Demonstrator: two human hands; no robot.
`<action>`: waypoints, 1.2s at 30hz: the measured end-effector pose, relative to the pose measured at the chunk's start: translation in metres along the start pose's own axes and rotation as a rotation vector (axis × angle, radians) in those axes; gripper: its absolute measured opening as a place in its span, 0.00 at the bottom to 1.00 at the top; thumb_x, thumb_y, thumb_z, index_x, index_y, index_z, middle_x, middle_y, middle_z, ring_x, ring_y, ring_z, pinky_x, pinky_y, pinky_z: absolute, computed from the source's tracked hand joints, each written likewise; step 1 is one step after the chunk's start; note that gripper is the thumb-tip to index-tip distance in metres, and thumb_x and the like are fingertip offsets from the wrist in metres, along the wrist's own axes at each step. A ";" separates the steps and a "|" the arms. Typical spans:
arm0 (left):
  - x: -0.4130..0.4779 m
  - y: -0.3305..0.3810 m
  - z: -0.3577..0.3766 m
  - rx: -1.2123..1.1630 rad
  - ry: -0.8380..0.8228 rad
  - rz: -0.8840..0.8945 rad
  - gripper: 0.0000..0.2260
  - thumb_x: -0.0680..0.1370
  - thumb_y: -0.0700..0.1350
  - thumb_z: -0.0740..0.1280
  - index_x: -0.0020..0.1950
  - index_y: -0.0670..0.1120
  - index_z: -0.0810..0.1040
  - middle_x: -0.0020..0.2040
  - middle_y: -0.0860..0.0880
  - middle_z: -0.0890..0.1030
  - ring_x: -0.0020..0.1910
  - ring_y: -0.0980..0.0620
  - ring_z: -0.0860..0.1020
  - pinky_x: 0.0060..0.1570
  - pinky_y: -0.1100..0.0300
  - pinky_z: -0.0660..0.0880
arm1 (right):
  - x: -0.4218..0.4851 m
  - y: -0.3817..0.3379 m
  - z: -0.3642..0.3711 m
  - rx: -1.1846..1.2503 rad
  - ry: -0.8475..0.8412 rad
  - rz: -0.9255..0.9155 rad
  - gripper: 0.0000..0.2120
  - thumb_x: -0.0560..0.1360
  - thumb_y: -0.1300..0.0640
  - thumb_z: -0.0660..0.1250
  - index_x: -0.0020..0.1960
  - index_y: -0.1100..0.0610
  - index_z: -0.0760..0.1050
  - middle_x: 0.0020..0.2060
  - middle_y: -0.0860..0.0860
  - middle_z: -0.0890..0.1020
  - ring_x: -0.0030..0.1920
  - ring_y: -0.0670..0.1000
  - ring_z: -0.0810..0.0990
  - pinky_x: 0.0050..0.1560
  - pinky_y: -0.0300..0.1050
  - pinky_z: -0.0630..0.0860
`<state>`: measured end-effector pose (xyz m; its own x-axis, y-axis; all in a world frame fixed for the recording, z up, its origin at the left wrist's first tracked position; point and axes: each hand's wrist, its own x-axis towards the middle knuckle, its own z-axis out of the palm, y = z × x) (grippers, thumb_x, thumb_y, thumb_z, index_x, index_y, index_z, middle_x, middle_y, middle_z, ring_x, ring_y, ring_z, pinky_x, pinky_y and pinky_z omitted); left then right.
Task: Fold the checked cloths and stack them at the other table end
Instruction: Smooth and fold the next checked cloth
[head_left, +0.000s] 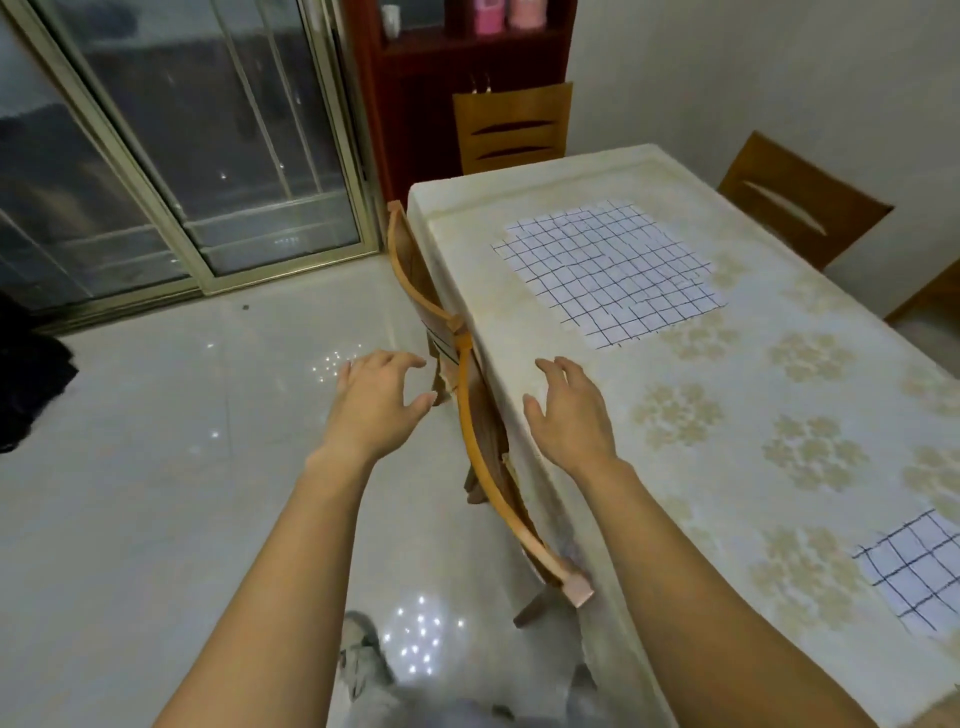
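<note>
A white cloth with a dark check pattern (610, 270) lies spread flat on the far part of the table (737, 415). Part of a second checked cloth (917, 566) shows at the right edge, nearer to me. My left hand (376, 395) hovers over the floor beside the table, fingers apart and empty. Over the table's left edge my right hand (569, 408) is also held out empty with spread fingers. Both hands are short of the far cloth and touch nothing.
The table has a cream flowered cover. Two wooden chairs (478, 431) are tucked against its left side, one (511, 127) at the far end, another (795, 205) at the right. A dark red cabinet (415, 78) and sliding glass doors (171, 145) stand beyond a glossy tiled floor.
</note>
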<state>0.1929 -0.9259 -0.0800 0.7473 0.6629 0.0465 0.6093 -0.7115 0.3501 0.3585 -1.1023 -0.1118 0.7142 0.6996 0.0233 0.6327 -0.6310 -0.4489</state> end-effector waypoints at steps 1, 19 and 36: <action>0.016 -0.007 -0.002 -0.014 0.001 0.014 0.20 0.78 0.57 0.68 0.68 0.54 0.75 0.68 0.49 0.77 0.71 0.47 0.71 0.74 0.42 0.62 | 0.012 -0.005 0.005 0.000 0.003 0.024 0.26 0.80 0.51 0.63 0.76 0.56 0.65 0.74 0.59 0.66 0.73 0.60 0.67 0.73 0.54 0.64; 0.318 -0.108 -0.057 -0.076 -0.109 0.407 0.19 0.77 0.57 0.68 0.67 0.53 0.76 0.64 0.50 0.77 0.67 0.46 0.71 0.70 0.46 0.64 | 0.258 -0.130 0.054 0.037 0.137 0.286 0.25 0.80 0.49 0.62 0.74 0.55 0.66 0.71 0.56 0.70 0.67 0.60 0.73 0.68 0.55 0.70; 0.547 -0.029 -0.004 -0.008 -0.343 0.590 0.19 0.80 0.55 0.67 0.69 0.52 0.75 0.70 0.50 0.74 0.70 0.47 0.70 0.71 0.52 0.64 | 0.469 -0.071 0.059 0.168 0.212 0.448 0.24 0.80 0.49 0.63 0.73 0.56 0.69 0.70 0.57 0.71 0.62 0.59 0.77 0.63 0.55 0.73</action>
<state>0.5826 -0.5417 -0.0614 0.9964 0.0517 -0.0672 0.0728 -0.9285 0.3641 0.6309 -0.7101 -0.1220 0.9597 0.2793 -0.0314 0.2071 -0.7783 -0.5928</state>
